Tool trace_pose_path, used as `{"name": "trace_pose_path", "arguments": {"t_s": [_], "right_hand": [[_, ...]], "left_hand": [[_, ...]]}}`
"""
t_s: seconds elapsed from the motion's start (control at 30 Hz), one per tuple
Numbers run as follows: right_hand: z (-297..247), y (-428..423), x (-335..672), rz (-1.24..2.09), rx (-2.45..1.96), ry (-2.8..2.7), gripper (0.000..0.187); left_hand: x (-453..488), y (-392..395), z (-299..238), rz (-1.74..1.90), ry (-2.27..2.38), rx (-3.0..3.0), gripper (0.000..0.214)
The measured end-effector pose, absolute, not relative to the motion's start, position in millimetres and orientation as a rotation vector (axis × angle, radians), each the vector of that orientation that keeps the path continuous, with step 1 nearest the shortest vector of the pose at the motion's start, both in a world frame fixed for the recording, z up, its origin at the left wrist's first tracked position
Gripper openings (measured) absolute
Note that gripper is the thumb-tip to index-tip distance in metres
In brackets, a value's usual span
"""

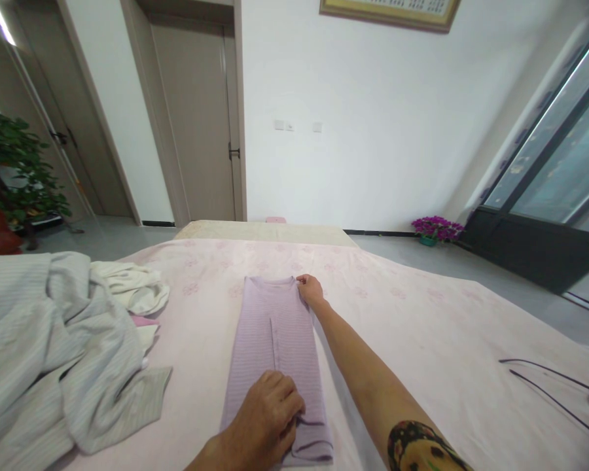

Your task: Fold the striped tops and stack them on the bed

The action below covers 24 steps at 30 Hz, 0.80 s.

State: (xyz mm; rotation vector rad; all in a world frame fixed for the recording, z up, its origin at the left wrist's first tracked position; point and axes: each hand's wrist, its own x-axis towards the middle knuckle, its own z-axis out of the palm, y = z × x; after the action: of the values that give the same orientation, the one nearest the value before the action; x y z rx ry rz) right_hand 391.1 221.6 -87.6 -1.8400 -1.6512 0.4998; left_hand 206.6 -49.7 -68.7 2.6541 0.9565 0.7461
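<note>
right hand: finger and thumb pinch lilac garment at collar corner | left hand: curled over its lower folds, fingertips hidden, cannot tell if pinching | lilac garment: folded narrow, on pale flowered cloth | green pot: holds purple flowers, on floor | framed panel: characters, too small to read

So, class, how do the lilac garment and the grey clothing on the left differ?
The lilac garment lies flat, folded into a narrow strip; the grey clothing lies crumpled in a loose heap. The left hand and right hand are on the lilac garment, while neither touches the grey clothing. Both have striped or ribbed-looking fabric and lie on the same pink-patterned cloth.
</note>
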Motion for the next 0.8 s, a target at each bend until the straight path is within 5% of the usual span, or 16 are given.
{"name": "trace_pose_path", "arguments": {"t_s": [0.4,0.6,0.8], "right_hand": [[-81.6,192.5,404.1,0.37,-1.773,-1.746,0.047],[-91.6,167.2,398.9,0.418,-1.566,-2.029,0.039],[-106.0,159.0,408.4,0.398,-1.538,-1.913,0.043]], "left_hand": [[211.7,-51.8,-59.6,0.611,0.966,2.7,0.002],[212.9,-53.2,-60.0,0.625,0.946,2.645,0.004],[180.2,-5.8,-46.0,1.054,1.275,2.167,0.024]]}}
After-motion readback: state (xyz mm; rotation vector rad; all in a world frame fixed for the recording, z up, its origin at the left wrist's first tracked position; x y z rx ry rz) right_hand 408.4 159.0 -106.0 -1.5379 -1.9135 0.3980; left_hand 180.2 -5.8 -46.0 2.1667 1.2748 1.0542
